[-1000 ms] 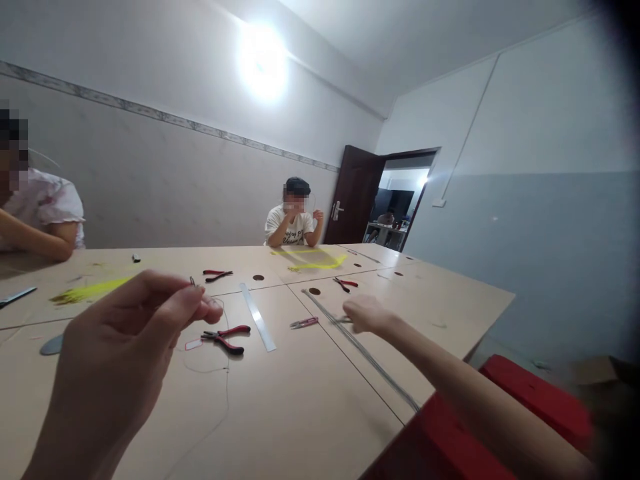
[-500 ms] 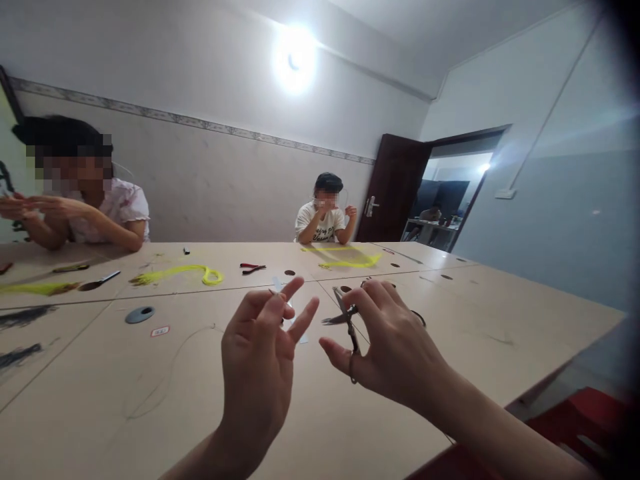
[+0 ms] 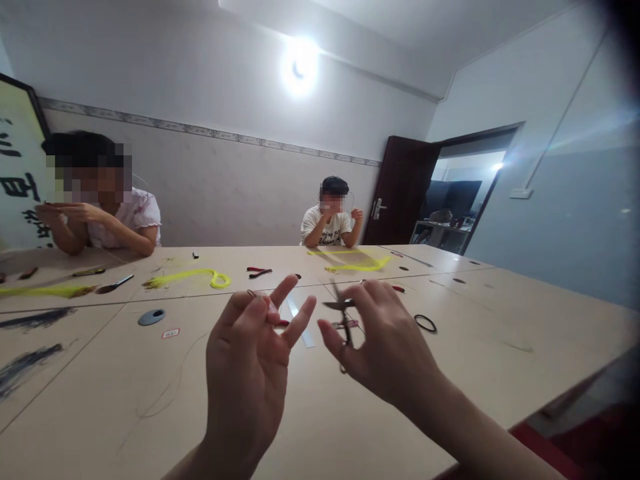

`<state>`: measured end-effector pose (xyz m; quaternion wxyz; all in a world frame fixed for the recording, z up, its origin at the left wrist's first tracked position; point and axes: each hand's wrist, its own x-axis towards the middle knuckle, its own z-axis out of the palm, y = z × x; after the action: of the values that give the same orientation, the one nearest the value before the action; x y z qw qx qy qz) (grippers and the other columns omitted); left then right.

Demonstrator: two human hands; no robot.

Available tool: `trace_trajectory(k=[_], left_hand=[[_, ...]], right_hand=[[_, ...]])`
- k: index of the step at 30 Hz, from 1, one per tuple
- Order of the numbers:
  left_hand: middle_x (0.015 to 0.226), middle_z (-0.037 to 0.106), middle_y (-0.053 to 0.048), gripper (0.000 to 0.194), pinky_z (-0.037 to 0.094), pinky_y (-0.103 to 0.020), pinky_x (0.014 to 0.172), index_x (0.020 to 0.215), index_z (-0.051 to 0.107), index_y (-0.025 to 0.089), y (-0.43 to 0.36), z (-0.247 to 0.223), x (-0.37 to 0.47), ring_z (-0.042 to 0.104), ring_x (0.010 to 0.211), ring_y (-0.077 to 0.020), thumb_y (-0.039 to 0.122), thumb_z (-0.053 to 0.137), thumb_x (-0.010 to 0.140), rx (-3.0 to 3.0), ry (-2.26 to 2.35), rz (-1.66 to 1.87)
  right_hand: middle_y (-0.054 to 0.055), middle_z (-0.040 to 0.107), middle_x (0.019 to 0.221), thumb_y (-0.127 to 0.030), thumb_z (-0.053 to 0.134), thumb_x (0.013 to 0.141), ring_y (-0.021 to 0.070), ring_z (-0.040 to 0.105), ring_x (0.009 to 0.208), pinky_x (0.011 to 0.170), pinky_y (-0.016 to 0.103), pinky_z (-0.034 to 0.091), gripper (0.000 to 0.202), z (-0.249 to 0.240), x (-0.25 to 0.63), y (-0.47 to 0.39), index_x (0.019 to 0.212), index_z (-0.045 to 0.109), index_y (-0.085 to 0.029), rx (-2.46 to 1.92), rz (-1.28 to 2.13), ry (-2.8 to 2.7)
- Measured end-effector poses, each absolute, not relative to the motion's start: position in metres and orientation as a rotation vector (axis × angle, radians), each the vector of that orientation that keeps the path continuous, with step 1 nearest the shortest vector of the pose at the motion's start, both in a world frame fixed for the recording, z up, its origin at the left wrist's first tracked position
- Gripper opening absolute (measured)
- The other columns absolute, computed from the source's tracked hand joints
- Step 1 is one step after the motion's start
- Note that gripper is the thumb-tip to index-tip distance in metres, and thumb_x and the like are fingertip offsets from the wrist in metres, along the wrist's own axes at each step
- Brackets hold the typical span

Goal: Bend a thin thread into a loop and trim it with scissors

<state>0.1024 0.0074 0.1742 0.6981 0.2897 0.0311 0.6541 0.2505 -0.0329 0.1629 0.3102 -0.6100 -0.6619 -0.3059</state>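
My left hand (image 3: 250,360) is raised over the table, thumb and index finger pinched on a thin strand (image 3: 253,293), with two other fingers stretched out. To its right, my right hand (image 3: 385,347) holds small metal scissors (image 3: 345,308), their blades spread and pointing toward the left hand without touching it. The thumb sits by the lower loop of the scissors. A pale ruler (image 3: 300,323) lies on the table behind and between my hands. The far end of the strand cannot be told apart from the table surface.
On the table (image 3: 150,440) are yellow thread bundles (image 3: 187,277), red-handled pliers (image 3: 259,272), a grey disc (image 3: 151,317), a black ring (image 3: 425,324), a brush (image 3: 116,284) and dark thread bundles (image 3: 30,367). Two people sit across, one at left (image 3: 135,220), one further back (image 3: 327,227).
The view has shifted slightly to the left. My left hand has moved a little left, and the scissors have turned slightly in my right hand, still spread.
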Motion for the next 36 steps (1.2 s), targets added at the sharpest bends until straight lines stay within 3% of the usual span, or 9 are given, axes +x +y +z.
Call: trace_trajectory(k=[3,6,9,12,16,23,32,34,36], left_hand=[[0.051,0.054,0.007,0.025,0.062,-0.047,0.078,0.053,0.059,0.017,0.008,0.178,0.099,0.069,0.093,-0.0211,0.015,0.063,0.078,0.606,0.076,1.531],[0.05,0.052,0.007,0.025,0.062,-0.047,0.078,0.053,0.058,0.017,0.01,0.181,0.097,0.069,0.088,-0.0183,0.015,0.065,0.076,0.578,0.087,1.582],[0.05,0.052,0.007,0.025,0.062,-0.048,0.077,0.053,0.059,0.017,0.011,0.178,0.101,0.069,0.085,-0.0177,0.013,0.063,0.078,0.603,0.082,1.554],[0.05,0.054,0.006,0.027,0.062,-0.046,0.078,0.054,0.06,0.016,0.011,0.172,0.107,0.068,0.084,-0.0164,0.012,0.061,0.08,0.626,0.07,1.517],[0.052,0.056,0.006,0.026,0.061,-0.046,0.08,0.056,0.06,0.015,0.008,0.169,0.107,0.067,0.087,-0.0159,0.015,0.06,0.082,0.62,0.014,1.381],[0.052,0.053,0.008,0.027,0.06,-0.048,0.082,0.056,0.056,0.015,0.011,0.18,0.094,0.067,0.079,-0.0123,0.017,0.056,0.083,0.531,-0.007,1.397],[0.052,0.056,0.007,0.026,0.06,-0.051,0.082,0.054,0.057,0.014,0.014,0.175,0.102,0.066,0.077,-0.0116,0.013,0.059,0.08,0.581,0.004,1.384],[0.052,0.057,0.008,0.027,0.059,-0.051,0.083,0.054,0.057,0.014,0.013,0.174,0.102,0.064,0.072,-0.0094,0.014,0.059,0.08,0.605,-0.017,1.369],[0.051,0.057,0.008,0.026,0.059,-0.05,0.084,0.054,0.058,0.015,0.013,0.174,0.099,0.062,0.066,-0.0073,0.014,0.06,0.08,0.618,-0.036,1.407]], right_hand=[[0.015,0.059,0.08,-0.031,0.055,0.082,0.0315,0.054,0.079,0.067,0.048,0.045,0.018,0.16,0.252,-0.027,0.081,0.06,-0.013,-1.73,-0.674,-1.723],[0.013,0.06,0.079,-0.045,0.051,0.088,0.0262,0.055,0.072,0.062,0.041,0.046,0.031,0.17,0.262,-0.036,0.083,0.058,-0.015,-1.708,-0.428,-1.73],[0.004,0.058,0.062,-0.073,0.013,0.088,0.0169,0.055,0.057,0.055,0.03,0.047,0.072,0.18,0.262,-0.049,0.07,0.058,-0.02,-1.528,-0.124,-1.881],[0.002,0.039,0.035,-0.069,-0.042,0.06,0.0131,0.044,0.039,0.05,0.028,0.047,0.098,0.175,0.249,-0.048,0.035,0.041,-0.023,-1.135,0.343,-2.061],[-0.002,0.023,0.028,-0.053,-0.059,0.028,0.0107,0.03,0.03,0.046,0.03,0.046,0.098,0.152,0.232,-0.026,0.034,0.035,-0.025,-0.238,1.455,-1.801],[-0.005,0.029,0.036,-0.063,-0.053,0.025,0.0119,0.034,0.035,0.045,0.033,0.046,0.114,0.122,0.238,-0.007,0.057,0.049,-0.022,-0.108,1.638,-1.708],[-0.004,0.025,0.027,-0.093,-0.023,0.042,0.0125,0.037,0.037,0.051,0.033,0.046,0.098,0.129,0.231,-0.011,0.042,0.046,-0.023,-0.093,1.637,-1.632],[-0.006,0.027,0.03,-0.099,-0.001,0.05,0.0108,0.035,0.036,0.045,0.028,0.04,0.09,0.128,0.229,-0.01,0.044,0.046,-0.021,-0.335,1.68,-1.599],[-0.007,0.033,0.039,-0.091,0.039,0.06,0.0081,0.035,0.039,0.042,0.022,0.031,0.073,0.124,0.232,-0.018,0.053,0.048,-0.019,-0.534,1.691,-1.586]])
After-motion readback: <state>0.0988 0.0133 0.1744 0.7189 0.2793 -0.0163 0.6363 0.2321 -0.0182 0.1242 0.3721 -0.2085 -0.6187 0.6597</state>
